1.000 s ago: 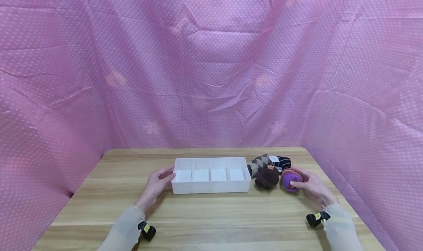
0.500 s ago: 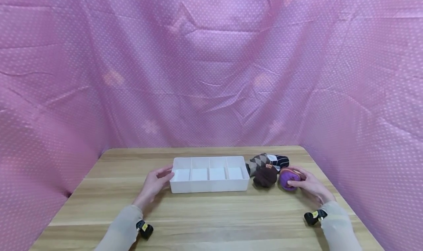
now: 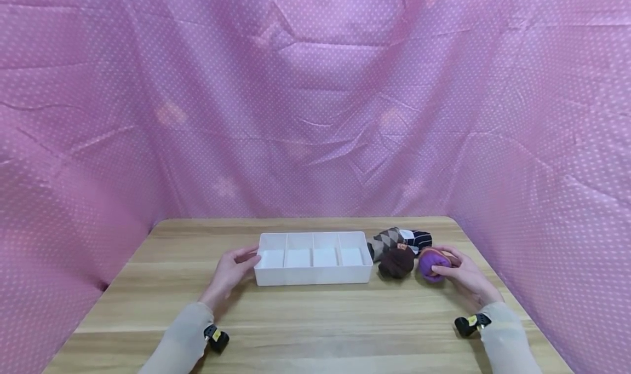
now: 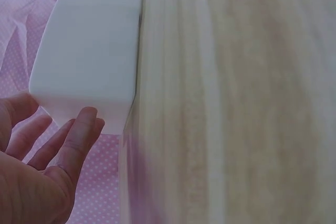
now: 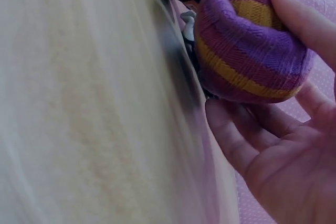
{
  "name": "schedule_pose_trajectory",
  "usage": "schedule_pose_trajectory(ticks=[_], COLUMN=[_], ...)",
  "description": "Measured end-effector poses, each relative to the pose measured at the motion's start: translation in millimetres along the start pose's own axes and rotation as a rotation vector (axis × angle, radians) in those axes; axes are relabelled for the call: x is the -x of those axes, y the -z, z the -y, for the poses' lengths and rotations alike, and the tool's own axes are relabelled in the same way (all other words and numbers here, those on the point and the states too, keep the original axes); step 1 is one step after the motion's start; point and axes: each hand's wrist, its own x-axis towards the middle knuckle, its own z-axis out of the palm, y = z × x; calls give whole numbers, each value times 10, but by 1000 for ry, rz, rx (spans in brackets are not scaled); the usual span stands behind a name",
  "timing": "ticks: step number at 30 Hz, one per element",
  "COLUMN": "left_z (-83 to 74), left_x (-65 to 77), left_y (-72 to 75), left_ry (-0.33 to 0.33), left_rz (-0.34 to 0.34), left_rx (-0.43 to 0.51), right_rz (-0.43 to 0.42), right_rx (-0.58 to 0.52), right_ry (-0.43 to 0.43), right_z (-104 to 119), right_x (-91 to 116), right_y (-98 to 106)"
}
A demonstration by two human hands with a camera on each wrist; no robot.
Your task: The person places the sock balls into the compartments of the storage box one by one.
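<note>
A white box [image 3: 314, 276] with several compartments in a row sits on the wooden table. My left hand [image 3: 231, 272] is at its left end; in the left wrist view the fairly straight fingers [image 4: 79, 135] touch the end wall and the thumb is by the rim. To the right of the box, my right hand [image 3: 465, 275] grips a rolled-up sock [image 5: 252, 51], purple with maroon and yellow stripes. The thumb presses its top edge and the fingers support it from below. Beside it lies a dark brown rolled sock [image 3: 396, 263].
Behind the brown roll lie a grey-brown argyle sock roll [image 3: 386, 241] and a black one with white stripes [image 3: 422, 239]. These touch or nearly touch the box's right end. Pink dotted cloth [image 3: 315, 116] hangs around the wooden table [image 3: 315, 330].
The purple sock roll has tipped in my right hand, showing more of its orange-brown edge. My left hand stays at the box's end. The whole view shifts slightly.
</note>
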Motion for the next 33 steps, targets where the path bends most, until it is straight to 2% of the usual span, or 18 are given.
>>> schedule_pose_trajectory(ticks=[6, 10, 18, 26, 33], left_z=[-29, -49, -10, -19, -25], left_x=[-56, -103, -188, -204, -208], left_y=[8, 28, 84, 94, 105], left_ry=[8, 11, 3, -6, 13], left_rz=[-16, -17, -1, 6, 3], left_rx=[-58, -96, -46, -29, -2], right_rz=[-33, -57, -65, -83, -84], right_rx=[-79, -81, -107, -129, -118], right_ry=[32, 39, 62, 115, 120], right_z=[79, 140, 235, 363, 490], right_x=[-12, -30, -136, -155, -229], right_y=[-24, -73, -247, -318, -417])
